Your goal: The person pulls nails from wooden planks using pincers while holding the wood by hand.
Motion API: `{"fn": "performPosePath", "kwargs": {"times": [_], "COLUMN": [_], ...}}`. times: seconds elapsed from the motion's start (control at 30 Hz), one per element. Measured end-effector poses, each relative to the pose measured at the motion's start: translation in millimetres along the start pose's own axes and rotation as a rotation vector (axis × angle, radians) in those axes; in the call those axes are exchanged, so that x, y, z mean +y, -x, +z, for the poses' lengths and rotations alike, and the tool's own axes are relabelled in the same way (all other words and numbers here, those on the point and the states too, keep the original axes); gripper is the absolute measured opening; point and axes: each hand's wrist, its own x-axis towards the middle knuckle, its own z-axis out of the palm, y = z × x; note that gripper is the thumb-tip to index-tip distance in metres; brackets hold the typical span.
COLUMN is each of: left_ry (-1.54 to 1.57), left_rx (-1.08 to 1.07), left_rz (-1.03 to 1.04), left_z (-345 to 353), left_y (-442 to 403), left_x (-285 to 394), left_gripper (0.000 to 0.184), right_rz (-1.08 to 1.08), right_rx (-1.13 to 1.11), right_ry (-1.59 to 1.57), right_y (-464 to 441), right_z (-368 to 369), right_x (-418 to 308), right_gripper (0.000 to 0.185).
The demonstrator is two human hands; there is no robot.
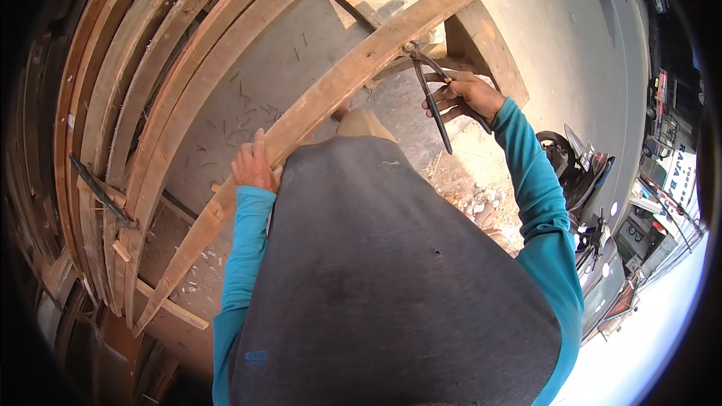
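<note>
A long wooden beam (pixel 331 98) runs diagonally across the head view, from lower left to upper right. My left hand (pixel 256 165) is wrapped over it left of centre, fingers on the top face. In my right hand (pixel 470 98) is a pair of dark metal pincers (pixel 425 90). Their handles are spread apart, one inside my hand and the other hanging past my fingers. The jaws touch the beam's near edge, towards its upper right end; whether they grip a nail there cannot be made out.
Many wooden planks (pixel 143 90) stand stacked at the left, with a dark bar-like tool (pixel 98 188) lying across them. Nails (pixel 244 94) are scattered on the concrete floor. More timber (pixel 481 37) lies beyond the beam. Parked motorcycles (pixel 575 158) and a road are at the right.
</note>
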Motion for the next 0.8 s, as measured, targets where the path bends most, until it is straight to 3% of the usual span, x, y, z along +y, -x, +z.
{"fn": "performPosePath", "kwargs": {"times": [0.37, 0.43, 0.5, 0.7, 0.8], "left_ry": [-0.069, -0.041, -0.029, -0.061, -0.039], "left_rx": [0.019, 0.017, -0.018, -0.107, -0.107], "left_rz": [-0.011, 0.020, 0.014, -0.018, -0.009], "left_z": [3.7, -0.7, 0.2, -4.8, -7.8], "left_y": [1.5, -0.5, -0.6, 2.0, -0.7], "left_x": [2.8, 1.4, -2.7, -4.8, -5.3], "left_gripper": [0.104, 0.102, 0.101, 0.101, 0.099], "right_rz": [0.060, 0.141, 0.139, -0.023, -0.166], "right_rx": [-0.084, -0.190, -0.124, -0.006, 0.166], "right_ry": [0.073, -0.224, -0.353, -0.523, -0.607], "right_y": [-18.1, -17.5, -18.8, -36.4, -53.1], "right_z": [-30.1, -23.2, 1.8, 38.3, 80.0], "right_x": [-0.7, 1.1, 14.0, 56.6, 70.9], "right_gripper": [0.049, 0.041, 0.027, 0.025, 0.021]}}
